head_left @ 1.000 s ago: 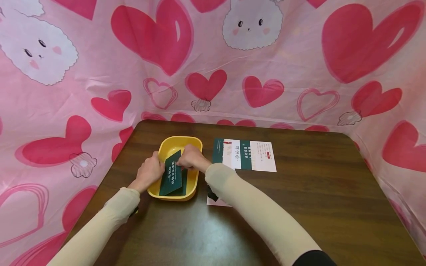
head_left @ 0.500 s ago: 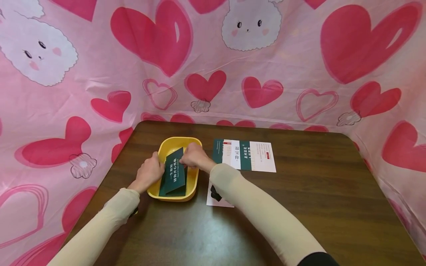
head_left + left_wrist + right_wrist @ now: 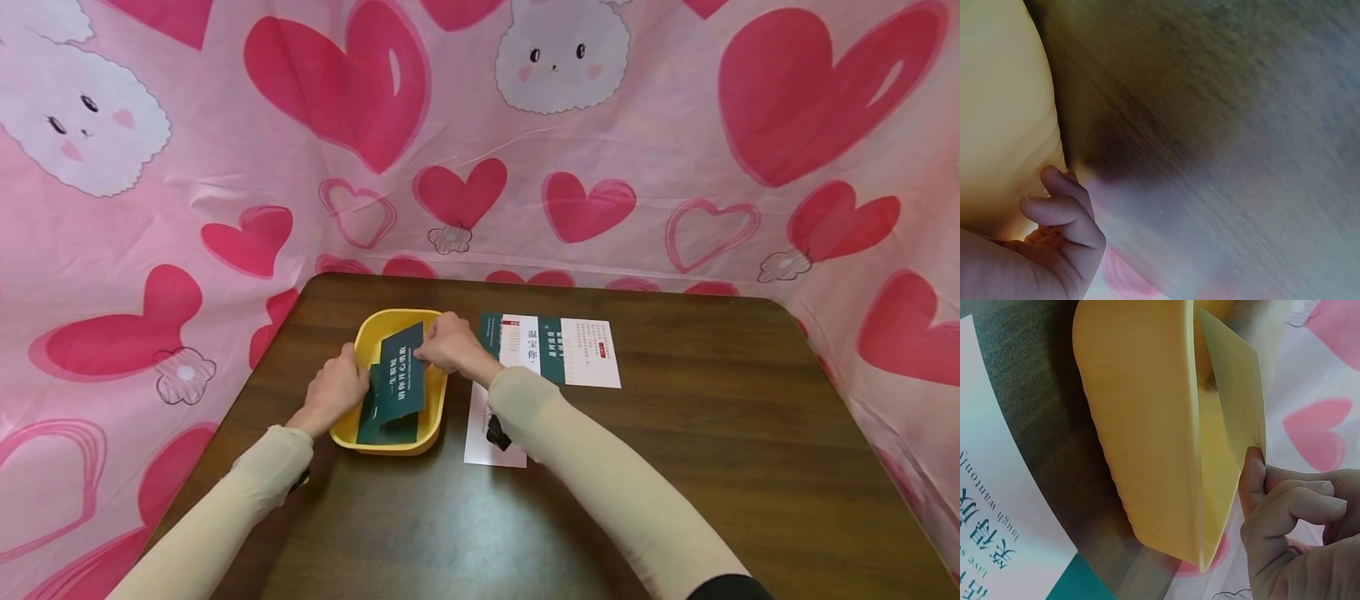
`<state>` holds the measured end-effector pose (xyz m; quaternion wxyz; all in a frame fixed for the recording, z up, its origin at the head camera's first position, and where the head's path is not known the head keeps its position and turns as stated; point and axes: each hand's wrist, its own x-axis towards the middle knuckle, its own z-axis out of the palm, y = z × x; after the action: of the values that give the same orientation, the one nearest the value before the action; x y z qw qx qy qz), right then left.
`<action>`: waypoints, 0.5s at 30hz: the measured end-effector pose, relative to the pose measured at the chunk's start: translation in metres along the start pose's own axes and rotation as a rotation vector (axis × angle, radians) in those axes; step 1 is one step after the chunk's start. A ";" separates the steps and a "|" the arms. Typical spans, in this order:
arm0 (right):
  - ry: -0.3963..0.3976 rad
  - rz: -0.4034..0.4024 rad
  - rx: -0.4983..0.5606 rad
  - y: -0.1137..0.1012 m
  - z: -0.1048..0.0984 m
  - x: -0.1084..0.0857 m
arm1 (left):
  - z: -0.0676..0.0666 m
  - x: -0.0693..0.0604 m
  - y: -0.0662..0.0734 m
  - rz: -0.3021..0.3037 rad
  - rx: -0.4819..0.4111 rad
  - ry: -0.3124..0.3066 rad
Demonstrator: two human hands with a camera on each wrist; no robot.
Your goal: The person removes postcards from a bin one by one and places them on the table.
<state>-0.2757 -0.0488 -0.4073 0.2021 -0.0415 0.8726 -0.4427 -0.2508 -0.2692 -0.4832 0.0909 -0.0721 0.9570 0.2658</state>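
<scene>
My left hand grips the left rim of a yellow plastic basin; in the left wrist view its curled fingers lie against the outer wall. Between thumb and fingers, my right hand pinches a dark green card with white Chinese lettering by its right edge. The card is tilted over the basin, its pale back turned to the right wrist view. Beneath it, at least one more dark green card lies inside the basin, partly covered.
Right of the basin, a row of overlapping white and green cards lies on the brown wooden table. A white card lies nearer, partly under the right forearm. A pink heart-patterned cloth hangs behind and beside the table.
My right hand has lifted the green card up and to the right, uncovering more of the card below. The left hand has stayed on the basin rim.
</scene>
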 end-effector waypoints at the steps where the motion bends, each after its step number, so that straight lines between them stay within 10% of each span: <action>1: 0.005 -0.001 0.000 0.000 -0.001 -0.001 | 0.000 0.000 0.000 -0.002 -0.002 -0.003; 15: 0.080 -0.020 0.033 0.007 -0.026 -0.014 | -0.001 0.000 0.002 0.001 0.016 -0.009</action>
<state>-0.2721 -0.0217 -0.3946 0.1633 -0.0293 0.8722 -0.4601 -0.2514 -0.2686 -0.4812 0.0957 -0.0696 0.9588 0.2584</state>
